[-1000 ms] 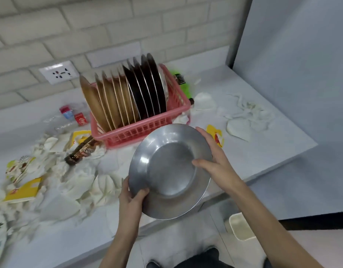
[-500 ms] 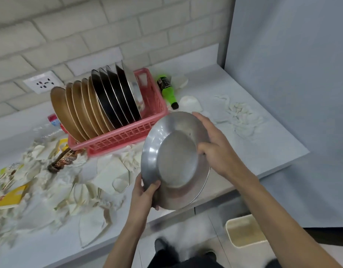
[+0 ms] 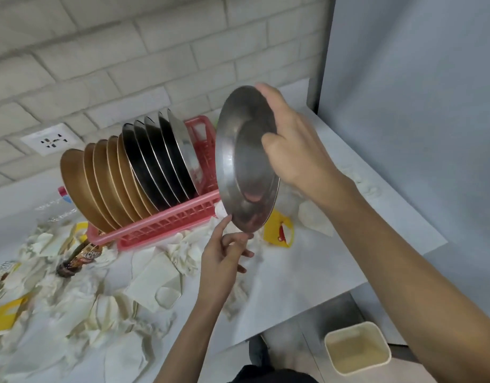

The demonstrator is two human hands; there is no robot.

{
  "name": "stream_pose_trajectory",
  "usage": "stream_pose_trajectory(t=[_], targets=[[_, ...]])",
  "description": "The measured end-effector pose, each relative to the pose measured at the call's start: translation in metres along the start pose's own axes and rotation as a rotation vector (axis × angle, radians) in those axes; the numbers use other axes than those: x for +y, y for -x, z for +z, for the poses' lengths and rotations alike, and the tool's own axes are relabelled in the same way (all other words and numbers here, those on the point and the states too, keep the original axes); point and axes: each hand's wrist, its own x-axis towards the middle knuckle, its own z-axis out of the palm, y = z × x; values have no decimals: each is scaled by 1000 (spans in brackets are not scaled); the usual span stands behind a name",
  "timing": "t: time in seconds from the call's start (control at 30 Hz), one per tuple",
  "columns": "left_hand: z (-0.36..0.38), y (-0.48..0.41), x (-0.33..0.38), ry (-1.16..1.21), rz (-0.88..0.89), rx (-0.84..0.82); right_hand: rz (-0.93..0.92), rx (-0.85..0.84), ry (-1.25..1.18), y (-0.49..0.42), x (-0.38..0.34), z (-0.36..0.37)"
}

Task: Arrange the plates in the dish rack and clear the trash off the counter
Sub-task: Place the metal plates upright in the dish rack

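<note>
steel plate upright, right hand gripping its top, loose left hand touching its bottom rim

The left hand, the right hand and both forearms are bare; lower down show black clothing and one dark shoe.

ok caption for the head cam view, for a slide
Right hand holds a steel plate on edge beside the dish rack, left hand at its lower rim, over a littered counter.

A socket sits in the pale brick wall (cream tub on floor).
</note>
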Motion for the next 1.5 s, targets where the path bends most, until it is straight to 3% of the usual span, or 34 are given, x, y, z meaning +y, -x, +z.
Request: stream_pose_trajectory(t=[0.3, 0.63, 1.2, 1.5], targets=[[-24, -42, 15, -96, 120, -110, -58, 0, 259, -80, -29, 40], [-37, -66, 13, -55, 69, -105, -125, -37, 392, -146, -18, 111], [-25, -88, -1, -32, 26, -104, -138, -150, 421, -160, 16, 153], [-29, -89, -8, -22, 17, -76, -169, -97, 351, -163, 24, 162]])
